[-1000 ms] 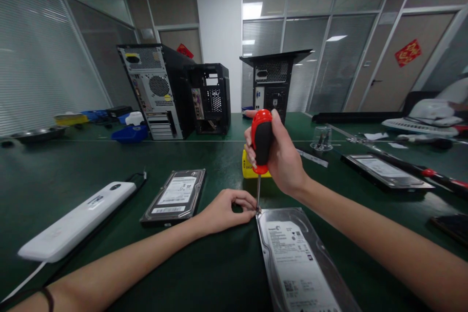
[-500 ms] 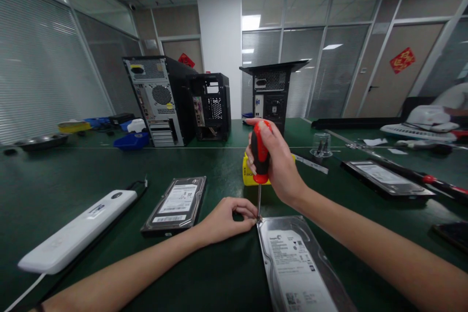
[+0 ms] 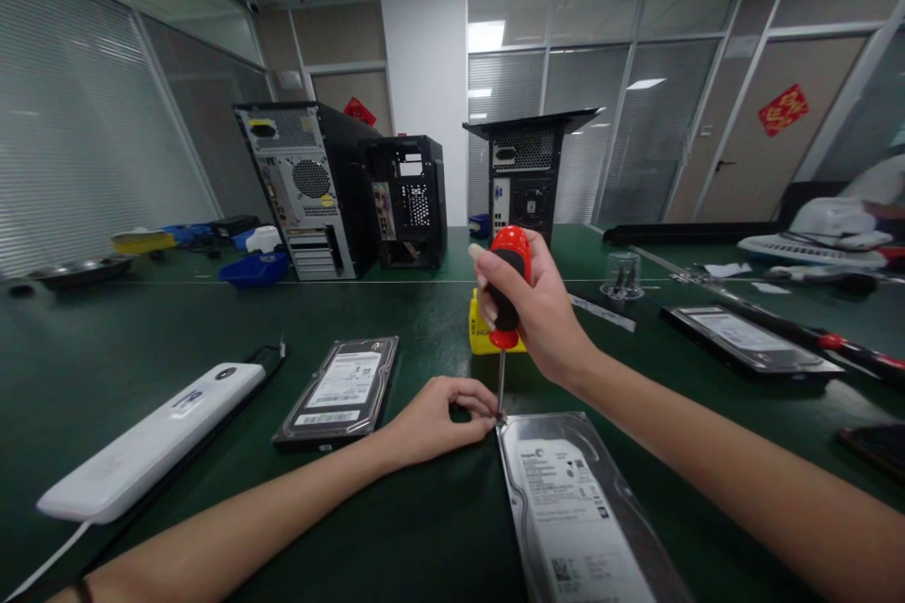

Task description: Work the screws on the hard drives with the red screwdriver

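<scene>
A red and black screwdriver stands nearly upright, its handle wrapped by my right hand. The metal shaft comes down to the far left corner of a silver hard drive with a white label, lying flat on the table close to me. At that same corner, my left hand has thumb and fingertips pinched together beside the screwdriver tip. Whatever small thing lies between those fingertips is hidden. Partly behind the right hand sits a yellow box.
Left of my hands lie another hard drive and a white power strip. A third drive rests at right, near a clear cup. Computer cases stand at the back, with a blue tray beside them on the green table.
My right hand has turned the screwdriver handle, its thumb now lying across the handle's left side. My left hand stays pinched at the drive's corner.
</scene>
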